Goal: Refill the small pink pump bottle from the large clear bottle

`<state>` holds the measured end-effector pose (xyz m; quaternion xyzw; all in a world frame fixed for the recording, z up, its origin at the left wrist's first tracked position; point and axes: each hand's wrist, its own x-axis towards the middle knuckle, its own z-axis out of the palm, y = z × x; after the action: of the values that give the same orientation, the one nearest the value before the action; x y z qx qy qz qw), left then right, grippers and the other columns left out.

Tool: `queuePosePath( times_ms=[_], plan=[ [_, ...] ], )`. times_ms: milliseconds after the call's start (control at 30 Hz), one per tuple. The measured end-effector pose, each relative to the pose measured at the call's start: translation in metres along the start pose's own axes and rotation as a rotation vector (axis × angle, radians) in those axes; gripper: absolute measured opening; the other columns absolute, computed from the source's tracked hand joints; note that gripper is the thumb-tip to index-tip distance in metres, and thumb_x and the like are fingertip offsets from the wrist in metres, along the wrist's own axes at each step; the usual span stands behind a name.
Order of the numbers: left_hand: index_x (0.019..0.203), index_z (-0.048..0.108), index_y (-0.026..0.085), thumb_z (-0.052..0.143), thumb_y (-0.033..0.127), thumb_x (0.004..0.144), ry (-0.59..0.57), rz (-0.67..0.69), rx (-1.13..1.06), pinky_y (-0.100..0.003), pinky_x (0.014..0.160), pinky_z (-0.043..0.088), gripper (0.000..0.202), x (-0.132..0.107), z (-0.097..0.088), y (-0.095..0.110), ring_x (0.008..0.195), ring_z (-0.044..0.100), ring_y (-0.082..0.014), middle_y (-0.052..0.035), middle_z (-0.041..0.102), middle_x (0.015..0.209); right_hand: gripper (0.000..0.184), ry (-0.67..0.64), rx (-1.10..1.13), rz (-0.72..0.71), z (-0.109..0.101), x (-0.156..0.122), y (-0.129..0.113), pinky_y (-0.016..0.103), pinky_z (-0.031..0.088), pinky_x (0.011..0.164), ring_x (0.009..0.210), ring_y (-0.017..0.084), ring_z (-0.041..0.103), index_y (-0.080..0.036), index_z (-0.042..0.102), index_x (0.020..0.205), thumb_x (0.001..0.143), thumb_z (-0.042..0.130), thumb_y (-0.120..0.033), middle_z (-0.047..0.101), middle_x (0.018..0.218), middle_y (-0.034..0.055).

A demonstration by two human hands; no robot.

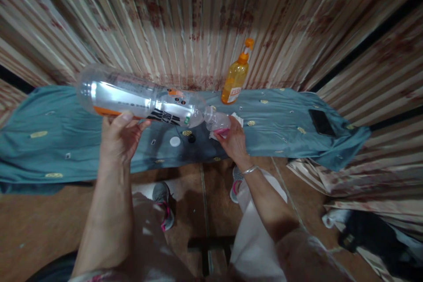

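Observation:
My left hand (pixel 122 134) is closed around the underside of a large clear plastic bottle (pixel 139 99), which lies nearly level in the air with its neck tipped down to the right. A label with orange and black print covers part of it. My right hand (pixel 234 139) grips a small clear bottle (pixel 218 121) with pink at its lower part. The large bottle's mouth meets the small bottle's opening; whether liquid passes between them I cannot tell. White tissue (pixel 238 119) shows beside the small bottle. On the cloth lie a white cap (pixel 175 141) and a black cap (pixel 191 139).
An orange pump bottle (pixel 235 79) stands at the back of the table, covered by a teal cloth (pixel 274 132). A black phone (pixel 321 122) rests at the right end. Pleated curtains (pixel 185 22) hang close behind. Dark clothing (pixel 373 233) lies at lower right.

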<state>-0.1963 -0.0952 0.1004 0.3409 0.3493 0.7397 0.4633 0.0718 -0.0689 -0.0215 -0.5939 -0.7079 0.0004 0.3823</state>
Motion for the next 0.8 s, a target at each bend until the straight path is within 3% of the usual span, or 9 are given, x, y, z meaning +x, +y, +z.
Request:
queuePosePath(
  times_ms=[800],
  plan=[
    [0.082, 0.062, 0.02, 0.083, 0.022, 0.042, -0.021, 0.012, -0.006, -0.02, 0.048, 0.057, 0.045, 0.0006, -0.0043, -0.0019, 0.052, 0.062, -0.011, 0.0038, 0.066, 0.06, 0.07, 0.007, -0.006, -0.001, -0.0008, 0.0006, -0.0004, 0.052, 0.041, 0.102, 0.12, 0.033, 0.05, -0.006, 0.038, 0.13, 0.081, 0.06, -0.05, 0.053, 0.125, 0.0235]
  ],
)
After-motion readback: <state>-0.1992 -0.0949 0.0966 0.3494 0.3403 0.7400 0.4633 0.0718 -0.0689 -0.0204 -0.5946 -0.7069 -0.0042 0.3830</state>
